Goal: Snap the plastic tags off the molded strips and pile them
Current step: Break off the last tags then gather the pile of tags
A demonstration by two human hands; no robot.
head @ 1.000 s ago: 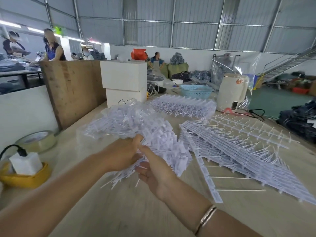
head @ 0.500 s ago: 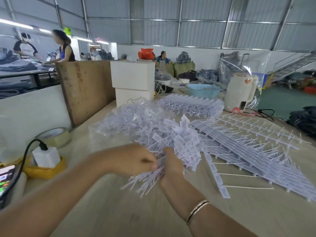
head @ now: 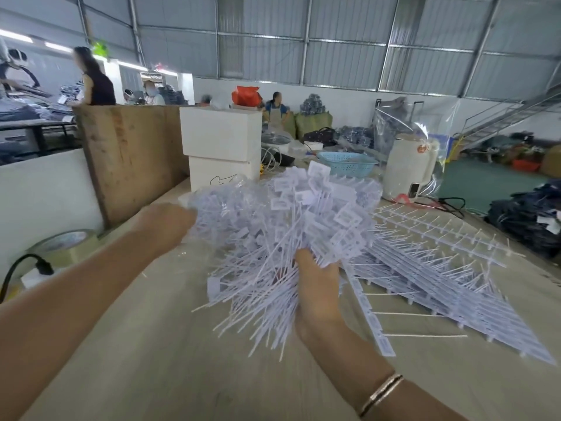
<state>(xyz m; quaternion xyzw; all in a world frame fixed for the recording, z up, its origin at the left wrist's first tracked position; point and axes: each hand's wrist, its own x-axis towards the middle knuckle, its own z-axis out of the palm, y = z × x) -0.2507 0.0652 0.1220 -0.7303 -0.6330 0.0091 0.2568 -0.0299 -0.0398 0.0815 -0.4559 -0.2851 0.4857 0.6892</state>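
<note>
Right hand [head: 317,287] grips a thick bunch of tags [head: 291,235] w/ fingers wrapped round the stems, heads fanned up and away, thin tails poking down toward us. We hold it mid-stem prob. so the loose pieces stay together for piling. Left hand [head: 165,226] reaches to the pile [head: 224,208] at the bunch's far-left side; fingers are hidden behind the plastic, so we can't tell if it grasps anything. Bunch sits above the table [head: 151,360], just left of the molded strips [head: 440,278] spread flat w/ tags not yet snapped off.
</note>
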